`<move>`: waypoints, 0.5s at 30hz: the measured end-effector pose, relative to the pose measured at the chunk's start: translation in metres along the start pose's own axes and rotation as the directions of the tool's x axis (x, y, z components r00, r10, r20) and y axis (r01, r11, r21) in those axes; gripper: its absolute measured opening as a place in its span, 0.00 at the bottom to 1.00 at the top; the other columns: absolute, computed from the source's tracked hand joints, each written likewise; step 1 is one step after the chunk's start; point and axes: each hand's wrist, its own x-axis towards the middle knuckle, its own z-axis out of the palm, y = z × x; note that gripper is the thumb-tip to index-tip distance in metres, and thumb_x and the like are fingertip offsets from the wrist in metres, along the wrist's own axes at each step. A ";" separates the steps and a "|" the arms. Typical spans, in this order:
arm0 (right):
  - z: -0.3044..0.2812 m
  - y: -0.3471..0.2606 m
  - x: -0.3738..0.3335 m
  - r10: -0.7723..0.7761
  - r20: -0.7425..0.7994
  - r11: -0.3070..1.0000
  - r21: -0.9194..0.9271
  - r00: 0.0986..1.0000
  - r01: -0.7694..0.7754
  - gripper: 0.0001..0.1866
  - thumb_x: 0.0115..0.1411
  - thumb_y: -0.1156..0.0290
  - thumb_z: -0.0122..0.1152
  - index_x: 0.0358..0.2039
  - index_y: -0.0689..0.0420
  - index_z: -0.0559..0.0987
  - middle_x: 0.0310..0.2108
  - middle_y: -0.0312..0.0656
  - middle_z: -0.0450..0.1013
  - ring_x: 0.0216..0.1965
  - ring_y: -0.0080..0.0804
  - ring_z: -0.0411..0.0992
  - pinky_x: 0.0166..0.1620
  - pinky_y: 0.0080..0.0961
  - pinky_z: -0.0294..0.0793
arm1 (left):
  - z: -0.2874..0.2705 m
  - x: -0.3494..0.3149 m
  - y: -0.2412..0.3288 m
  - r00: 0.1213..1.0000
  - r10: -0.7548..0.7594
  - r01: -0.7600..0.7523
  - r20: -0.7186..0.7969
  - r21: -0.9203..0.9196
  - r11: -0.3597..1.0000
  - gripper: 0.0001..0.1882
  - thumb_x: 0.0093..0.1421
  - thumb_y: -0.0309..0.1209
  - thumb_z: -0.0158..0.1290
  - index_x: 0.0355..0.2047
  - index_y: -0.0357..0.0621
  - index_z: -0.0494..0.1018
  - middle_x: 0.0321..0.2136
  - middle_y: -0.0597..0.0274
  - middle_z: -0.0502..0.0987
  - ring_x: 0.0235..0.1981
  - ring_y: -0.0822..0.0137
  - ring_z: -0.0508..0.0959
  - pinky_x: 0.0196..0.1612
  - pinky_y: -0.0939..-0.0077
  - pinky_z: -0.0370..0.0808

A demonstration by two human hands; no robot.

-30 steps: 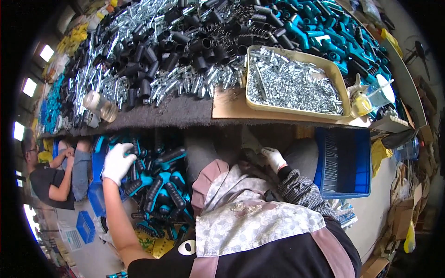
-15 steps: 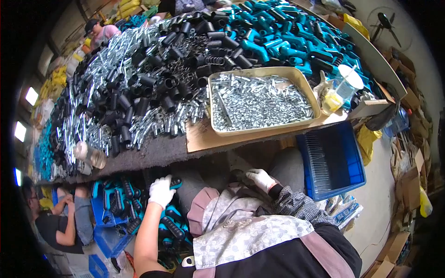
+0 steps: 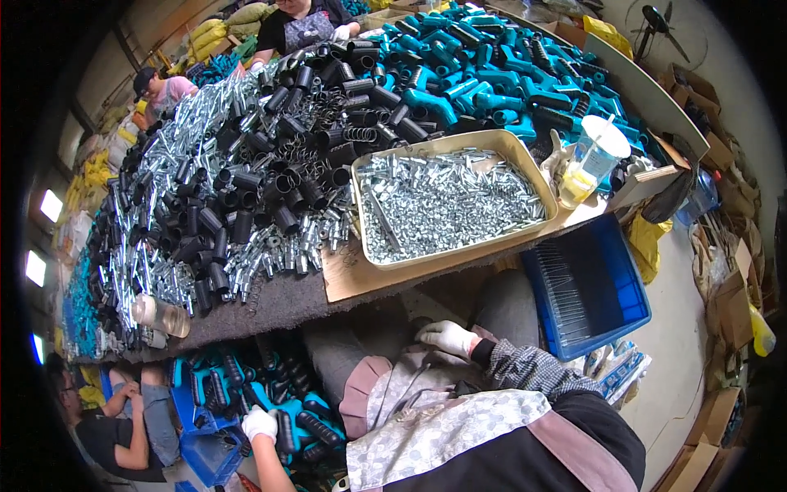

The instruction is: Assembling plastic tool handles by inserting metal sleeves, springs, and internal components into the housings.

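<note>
My left hand (image 3: 261,424), in a white glove, is low on the left beside a heap of teal and black grip-shaped handles (image 3: 318,426) below the table edge. Its fingers are bunched together against the handles, and what lies in them is hidden. My right hand (image 3: 448,336), also white-gloved, rests over my lap at the apron with its fingers curled; anything under them is hidden. On the table stands a cream tray (image 3: 449,256) with many small metal pins. To its left spread black tubes (image 3: 243,227), springs and metal rods (image 3: 184,131).
Teal housings (image 3: 484,74) pile up at the back right. A cup (image 3: 597,156) stands beside the tray, and a clear jar (image 3: 160,316) near the left edge. A blue crate (image 3: 586,287) sits right of my legs. Other people (image 3: 307,25) are across the table and at left.
My left hand has moved down and left, from under the table edge to the heap of handles. My right hand has shifted slightly left. The view has tilted, showing more of the person opposite.
</note>
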 end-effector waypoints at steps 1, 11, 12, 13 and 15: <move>-0.010 -0.034 -0.009 0.010 0.132 1.000 0.012 0.991 -0.012 0.20 0.66 0.60 0.53 0.50 0.62 0.79 0.47 0.51 0.78 0.50 0.43 0.76 0.55 0.33 0.72 | 0.000 -0.001 -0.001 1.000 -0.010 0.009 -0.020 -0.046 0.999 0.31 0.58 0.54 0.55 0.48 0.39 0.76 0.46 0.39 0.79 0.49 0.40 0.78 0.54 0.52 0.73; -0.249 -0.303 0.015 -0.914 0.128 0.185 -0.712 0.384 0.678 0.12 0.60 0.71 0.57 0.41 0.60 0.82 0.42 0.45 0.78 0.40 0.37 0.78 0.44 0.30 0.78 | -0.193 -0.089 0.085 0.769 0.474 -0.587 -0.428 -0.182 0.789 0.14 0.57 0.43 0.56 0.27 0.45 0.81 0.31 0.52 0.81 0.38 0.50 0.79 0.42 0.55 0.75; -0.273 -0.309 0.031 -0.863 -0.065 0.324 -0.832 0.502 0.450 0.11 0.58 0.73 0.59 0.41 0.59 0.82 0.41 0.46 0.79 0.39 0.39 0.79 0.43 0.30 0.79 | -0.206 -0.087 0.104 0.689 0.567 -0.683 -0.451 -0.144 0.716 0.12 0.56 0.41 0.56 0.28 0.46 0.81 0.32 0.55 0.81 0.39 0.51 0.79 0.43 0.57 0.75; -0.302 -0.302 0.056 -0.725 -0.414 0.630 -0.722 0.551 0.286 0.11 0.60 0.69 0.60 0.41 0.58 0.83 0.37 0.46 0.81 0.37 0.41 0.80 0.43 0.30 0.79 | -0.221 -0.089 0.124 0.599 0.649 -0.770 -0.469 -0.115 0.628 0.13 0.57 0.43 0.57 0.30 0.47 0.81 0.32 0.55 0.81 0.38 0.52 0.79 0.44 0.58 0.75; -0.354 -0.290 0.094 -0.670 -0.432 0.617 -0.777 0.604 0.128 0.14 0.62 0.63 0.58 0.41 0.58 0.83 0.34 0.44 0.82 0.34 0.35 0.80 0.39 0.28 0.77 | -0.247 -0.096 0.144 0.519 0.732 -0.834 -0.440 -0.074 0.547 0.14 0.58 0.42 0.57 0.34 0.45 0.81 0.35 0.55 0.81 0.40 0.52 0.80 0.46 0.60 0.75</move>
